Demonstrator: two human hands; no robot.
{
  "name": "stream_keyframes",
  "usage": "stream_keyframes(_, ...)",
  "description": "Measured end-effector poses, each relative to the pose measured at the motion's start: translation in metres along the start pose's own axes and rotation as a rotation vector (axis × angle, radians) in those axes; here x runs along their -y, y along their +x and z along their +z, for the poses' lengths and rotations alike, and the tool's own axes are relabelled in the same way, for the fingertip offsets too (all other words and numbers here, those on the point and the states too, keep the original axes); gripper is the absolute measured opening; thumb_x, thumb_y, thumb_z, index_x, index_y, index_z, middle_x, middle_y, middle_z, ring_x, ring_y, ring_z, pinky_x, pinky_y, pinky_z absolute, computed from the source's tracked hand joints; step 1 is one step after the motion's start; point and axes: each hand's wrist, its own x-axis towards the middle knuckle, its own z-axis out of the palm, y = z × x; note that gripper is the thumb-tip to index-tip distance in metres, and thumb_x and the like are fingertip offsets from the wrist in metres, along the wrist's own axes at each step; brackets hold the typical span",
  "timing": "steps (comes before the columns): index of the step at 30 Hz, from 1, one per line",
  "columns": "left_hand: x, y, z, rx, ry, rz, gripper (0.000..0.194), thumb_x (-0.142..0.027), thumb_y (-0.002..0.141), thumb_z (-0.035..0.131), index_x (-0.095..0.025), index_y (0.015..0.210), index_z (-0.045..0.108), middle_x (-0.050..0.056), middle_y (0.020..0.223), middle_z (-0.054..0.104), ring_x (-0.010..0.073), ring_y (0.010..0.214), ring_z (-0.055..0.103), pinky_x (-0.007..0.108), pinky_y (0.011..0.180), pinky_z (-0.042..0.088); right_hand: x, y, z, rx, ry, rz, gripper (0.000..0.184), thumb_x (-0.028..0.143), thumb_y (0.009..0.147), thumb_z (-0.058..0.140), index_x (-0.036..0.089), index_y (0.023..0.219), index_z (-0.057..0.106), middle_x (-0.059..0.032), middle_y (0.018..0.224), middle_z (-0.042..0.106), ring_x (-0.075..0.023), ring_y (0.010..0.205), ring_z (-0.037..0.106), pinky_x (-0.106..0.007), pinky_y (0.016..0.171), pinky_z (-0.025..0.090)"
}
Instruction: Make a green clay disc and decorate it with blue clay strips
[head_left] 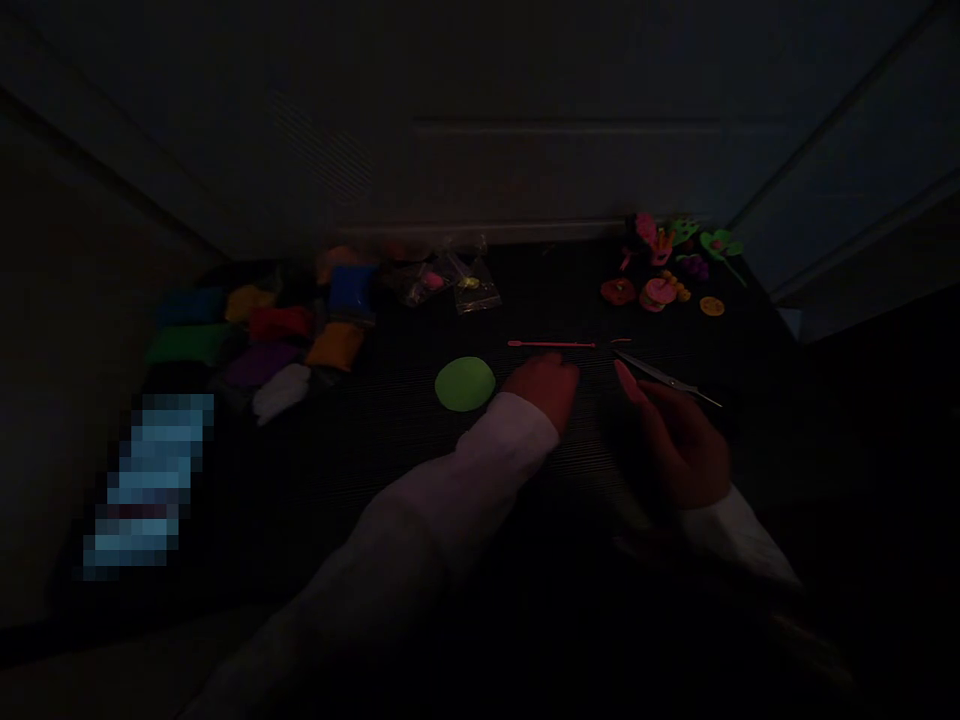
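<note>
My left hand [544, 388] is low over the dark table, just right of a flat light-green disc [465, 384]. Its fingers curl downward, and whatever they may hold is hidden. My right hand [686, 445] is raised to the right with its fingers apart, and no object shows in it. Beyond that hand lies a pair of scissors [671, 381], partly lost in the dark. A thin pink modelling tool [551, 344] lies just beyond my left hand, with a short thin pink piece [621, 341] to its right.
Coloured clay packets [281, 323] are heaped at the left, near a glowing blurred screen [154, 480]. Clear bags [476, 287] lie along the back. Small clay figures [658, 292] and a yellow disc [712, 306] occupy the back right. A pale panel [562, 170] rises behind the table.
</note>
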Motion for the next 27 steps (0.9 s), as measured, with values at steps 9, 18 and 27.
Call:
stream_keyframes(9,0.034,0.001,-0.022,-0.166,-0.148,-0.053,0.022,-0.031,0.076,0.052,-0.013,0.081,0.063,0.005,0.084,0.060,0.0139,0.077,0.056,0.026,0.072,0.045,-0.002,0.000,0.002,0.003,0.038,0.018,0.032,0.032,0.079,0.048,0.021,0.107,0.056,-0.0052,0.102,0.063,-0.0168,0.082,0.060,-0.029,0.068,0.048)
stream_keyframes(18,0.023,0.021,-0.007,-0.005,-0.056,-0.023,0.020,-0.011,0.075,0.047,-0.012,0.083,0.065,0.010,0.088,0.060,0.0209,0.082,0.058,0.032,0.072,0.045,-0.003,0.001,0.003,0.002,0.067,0.024,0.032,0.033,0.079,0.048,0.021,0.107,0.056,-0.0051,0.100,0.063,-0.0166,0.081,0.061,-0.030,0.068,0.048)
stream_keyframes(27,0.077,-0.006,-0.043,-0.327,-0.794,-0.150,0.023,-0.012,0.068,0.054,-0.016,0.090,0.061,-0.001,0.072,0.061,0.0089,0.062,0.057,0.023,0.063,0.047,-0.003,0.001,0.002,0.000,0.041,0.064,0.033,0.036,0.078,0.048,0.021,0.106,0.057,-0.0058,0.095,0.064,-0.0143,0.066,0.059,-0.028,0.058,0.047)
